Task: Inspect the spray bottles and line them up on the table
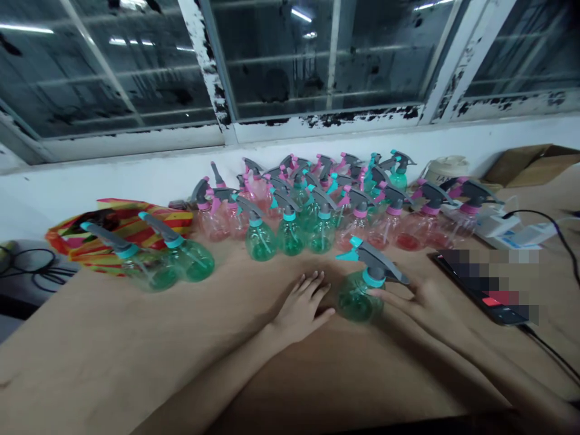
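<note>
A green spray bottle (361,297) with a turquoise collar and grey trigger head stands in front of me, its turquoise nozzle end pointing left. My right hand (419,299) grips it from the right near the collar; some fingers are hidden behind the bottle and its head. Just left of it, my left hand (302,307) lies open on the table, fingers apart and nothing held. Behind both hands stand several more spray bottles, among them a green one (321,235) and a pink one (408,235). Two green bottles stand apart at the left, the nearer being a green bottle (196,261).
A phone (480,290) with a cable lies right of my right hand. Chargers (493,223), an open cardboard box (534,163) and a pale bag (448,169) are at the back right. A colourful plastic bag (86,244) sits at the left. Windows rise behind the wooden table (113,350).
</note>
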{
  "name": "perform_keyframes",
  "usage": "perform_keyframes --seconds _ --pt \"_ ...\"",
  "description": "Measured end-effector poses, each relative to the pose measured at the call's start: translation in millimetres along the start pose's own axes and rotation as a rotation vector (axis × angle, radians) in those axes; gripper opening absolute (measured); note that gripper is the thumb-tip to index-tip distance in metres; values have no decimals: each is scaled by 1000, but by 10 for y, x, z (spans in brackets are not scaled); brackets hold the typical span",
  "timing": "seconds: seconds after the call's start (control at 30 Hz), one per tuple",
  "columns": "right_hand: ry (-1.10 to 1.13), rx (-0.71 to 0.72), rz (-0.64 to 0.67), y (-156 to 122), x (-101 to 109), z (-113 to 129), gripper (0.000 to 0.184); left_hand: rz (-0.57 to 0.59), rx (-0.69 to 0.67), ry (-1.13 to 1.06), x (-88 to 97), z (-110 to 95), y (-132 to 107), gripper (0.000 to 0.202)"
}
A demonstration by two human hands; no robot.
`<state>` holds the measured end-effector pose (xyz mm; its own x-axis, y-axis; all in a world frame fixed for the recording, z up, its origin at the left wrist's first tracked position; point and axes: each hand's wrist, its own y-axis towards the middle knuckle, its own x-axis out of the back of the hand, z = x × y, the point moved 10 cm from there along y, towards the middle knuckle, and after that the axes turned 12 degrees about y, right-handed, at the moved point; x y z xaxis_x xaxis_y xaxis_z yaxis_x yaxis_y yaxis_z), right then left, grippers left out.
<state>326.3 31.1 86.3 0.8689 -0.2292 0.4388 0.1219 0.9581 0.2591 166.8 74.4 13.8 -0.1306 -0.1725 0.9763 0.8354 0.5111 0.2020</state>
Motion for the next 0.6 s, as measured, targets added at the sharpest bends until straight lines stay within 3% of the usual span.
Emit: perform_keyframes --seconds 0.1,0.23,0.47,0.6 --pt "2 -35 -11 -9 -105 60 37 -4 -6 12 73 97 -195 44" --pt "40 -20 57 82 -485 235 38 -16 48 23 195 395 -607 39" --pt "192 182 250 477 -1608 765 34 -16 258 83 371 1075 -1520 41" --pt "219 275 265 748 -2180 1045 28 -16 387 116 448 1362 -1976 40"
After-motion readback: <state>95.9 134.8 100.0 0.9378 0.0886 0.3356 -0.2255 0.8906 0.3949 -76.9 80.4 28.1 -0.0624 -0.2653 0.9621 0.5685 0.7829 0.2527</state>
